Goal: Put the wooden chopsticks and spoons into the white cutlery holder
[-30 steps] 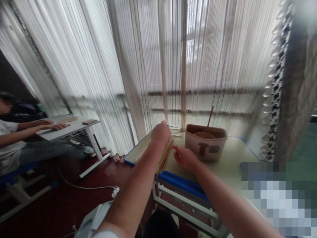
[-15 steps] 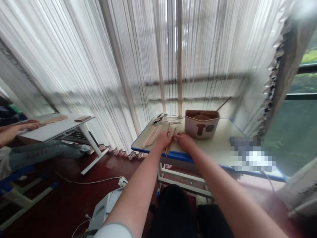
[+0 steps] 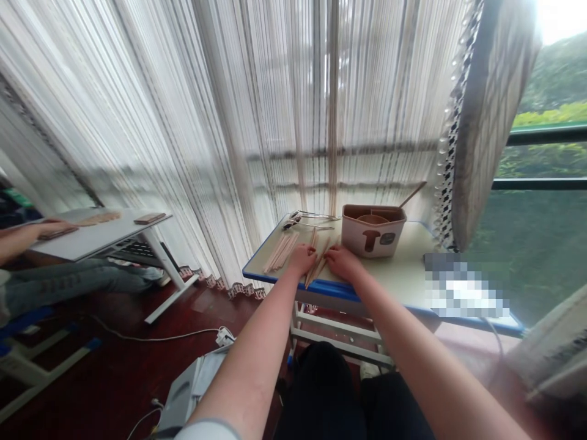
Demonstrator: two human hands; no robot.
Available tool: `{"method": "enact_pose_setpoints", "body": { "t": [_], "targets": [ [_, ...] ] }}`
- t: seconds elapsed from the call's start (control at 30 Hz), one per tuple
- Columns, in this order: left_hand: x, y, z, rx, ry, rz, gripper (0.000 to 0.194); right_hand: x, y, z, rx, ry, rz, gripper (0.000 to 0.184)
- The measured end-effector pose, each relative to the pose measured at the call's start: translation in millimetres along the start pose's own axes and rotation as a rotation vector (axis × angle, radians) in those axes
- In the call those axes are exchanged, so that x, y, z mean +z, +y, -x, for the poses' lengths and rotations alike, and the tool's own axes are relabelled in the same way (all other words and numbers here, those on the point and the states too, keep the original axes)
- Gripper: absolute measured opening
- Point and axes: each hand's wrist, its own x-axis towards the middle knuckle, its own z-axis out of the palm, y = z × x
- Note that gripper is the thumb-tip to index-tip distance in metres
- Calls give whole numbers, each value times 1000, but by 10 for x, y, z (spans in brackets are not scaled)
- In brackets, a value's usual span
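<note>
My left hand (image 3: pixel 302 260) rests on the small table, its fingers curled against thin wooden sticks (image 3: pixel 313 274). Opposite it, my right hand (image 3: pixel 343 263) has bent fingers at the right side of the same sticks, which lie slanted between both hands. My fingers partly cover them. To the left of my left hand lies a row of pale wooden sticks (image 3: pixel 280 252), roughly side by side. Just beyond my right hand stands a white and brown container (image 3: pixel 376 237) with divided compartments and a thin stick (image 3: pixel 413 194) leaning out of it.
Metal tongs-like tools (image 3: pixel 316 217) lie at the table's (image 3: pixel 394 278) back left. A blurred-out object (image 3: pixel 463 284) is on its right end. A person's hand (image 3: pixel 57 226) works at another table (image 3: pixel 105 235) on the left. A power cord (image 3: pixel 183 335) crosses the floor.
The sticks between my hands have spread apart somewhat, and my right hand has shifted slightly. The view has turned a little to the right. On the left, the other person's hand has moved.
</note>
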Motion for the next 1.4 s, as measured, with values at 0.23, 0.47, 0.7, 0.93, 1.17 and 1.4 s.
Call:
{"method": "enact_pose_setpoints", "body": {
  "t": [0.23, 0.47, 0.7, 0.93, 1.17, 1.4],
  "targets": [
    [66, -110, -44, 17, 40, 53, 29, -38, 12, 41, 118, 70, 30, 37],
    [71, -130, -54, 6, 74, 92, 26, -88, -24, 65, 410, -113, 183, 48],
    [67, -119, -46, -10, 107, 157, 24, -128, 18, 78, 361, -94, 157, 38],
    [47, -93, -39, -17, 181, 312, 33, -112, 1, 134, 193, 109, 57, 33],
    [-5, -103, -38, 0, 269, 486, 35, -127, -77, 153, 57, 79, -3, 36],
    [57, -170, -87, -40, 279, 593, 39, -121, -114, 159, -46, 76, 19, 39]
  ]
}}
